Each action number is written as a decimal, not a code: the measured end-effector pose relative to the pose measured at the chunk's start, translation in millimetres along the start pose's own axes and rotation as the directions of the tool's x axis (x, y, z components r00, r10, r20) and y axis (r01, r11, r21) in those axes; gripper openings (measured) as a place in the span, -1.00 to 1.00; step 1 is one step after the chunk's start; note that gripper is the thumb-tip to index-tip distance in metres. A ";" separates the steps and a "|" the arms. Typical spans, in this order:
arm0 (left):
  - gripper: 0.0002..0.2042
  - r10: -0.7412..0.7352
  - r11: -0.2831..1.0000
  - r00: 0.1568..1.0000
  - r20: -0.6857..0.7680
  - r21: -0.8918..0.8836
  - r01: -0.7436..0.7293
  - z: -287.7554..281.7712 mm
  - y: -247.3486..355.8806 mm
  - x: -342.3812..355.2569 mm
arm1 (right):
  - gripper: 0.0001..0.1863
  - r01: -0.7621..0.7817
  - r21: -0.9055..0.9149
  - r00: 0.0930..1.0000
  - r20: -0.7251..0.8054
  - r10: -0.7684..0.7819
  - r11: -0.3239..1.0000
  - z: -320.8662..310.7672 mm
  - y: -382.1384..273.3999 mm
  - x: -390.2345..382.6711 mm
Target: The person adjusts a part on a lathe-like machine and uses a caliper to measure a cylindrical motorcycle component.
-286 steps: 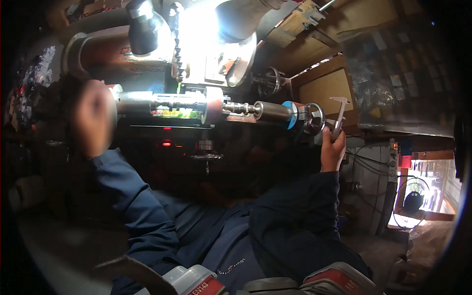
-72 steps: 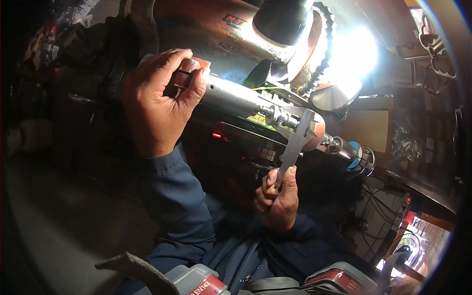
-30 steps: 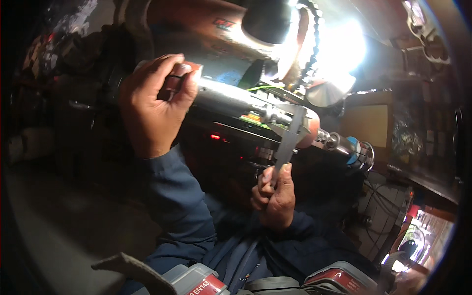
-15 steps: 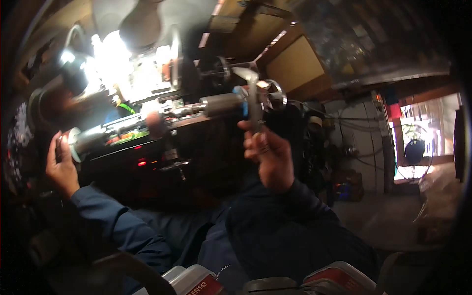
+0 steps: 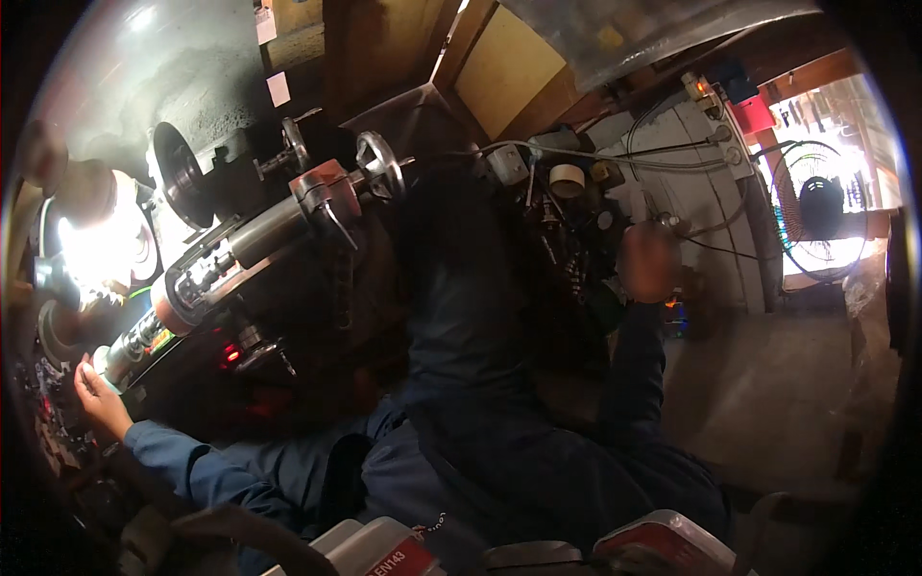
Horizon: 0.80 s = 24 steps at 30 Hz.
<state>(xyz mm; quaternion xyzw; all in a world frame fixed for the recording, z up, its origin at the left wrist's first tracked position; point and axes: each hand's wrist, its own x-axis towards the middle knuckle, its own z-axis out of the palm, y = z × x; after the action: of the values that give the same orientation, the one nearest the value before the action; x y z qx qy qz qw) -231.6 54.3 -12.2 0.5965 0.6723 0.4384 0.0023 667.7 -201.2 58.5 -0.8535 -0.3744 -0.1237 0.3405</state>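
Observation:
My left hand (image 5: 101, 403) is at the far left, its fingers curled against the pale round end piece (image 5: 105, 371) of a lathe-like machine (image 5: 274, 233). Whatever else lies inside those fingers is too small to make out. My right hand (image 5: 649, 263) is raised at the right, near the dark cluttered tools, and smeared by motion. A blurred pale shape shows just above it; I cannot tell whether the hand holds it. At the machine's upper right end sit a reddish block with a lever (image 5: 331, 192) and a metal handwheel (image 5: 381, 165).
A bright lamp (image 5: 101, 235) glares at the left. Another crank handle (image 5: 264, 353) juts from the machine's near side. A roll of tape (image 5: 567, 180), cables (image 5: 595, 154) and tools crowd the bench at right. A fan (image 5: 819, 192) stands by the window.
My right hand has moved away from the handwheel end, where it held a curved metal tool, out to the right. My view has turned rightward; my left hand stays at the machine's left end.

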 end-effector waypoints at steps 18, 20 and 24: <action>-0.81 -0.206 0.976 0.975 0.085 0.086 0.198 -8.7 79.5 30.2 | -0.47 -0.029 -0.504 0.783 0.525 0.333 0.863 180.4 290.8 1.6; -0.79 -0.202 0.977 0.972 0.122 0.093 0.192 -8.8 82.3 31.2 | -0.48 -0.214 -0.370 0.804 0.459 0.378 0.904 177.3 280.9 8.8; -0.79 -0.189 0.976 0.975 0.115 0.135 0.173 -21.7 83.4 28.2 | -0.50 -0.575 0.292 0.808 0.353 0.472 0.765 170.2 200.7 13.8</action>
<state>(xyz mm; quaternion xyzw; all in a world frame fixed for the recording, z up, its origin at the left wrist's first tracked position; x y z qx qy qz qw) -184.4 56.3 65.2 0.5585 0.7483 0.3547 0.0479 814.9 -176.7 -158.7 -0.8485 -0.1769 0.1657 0.4705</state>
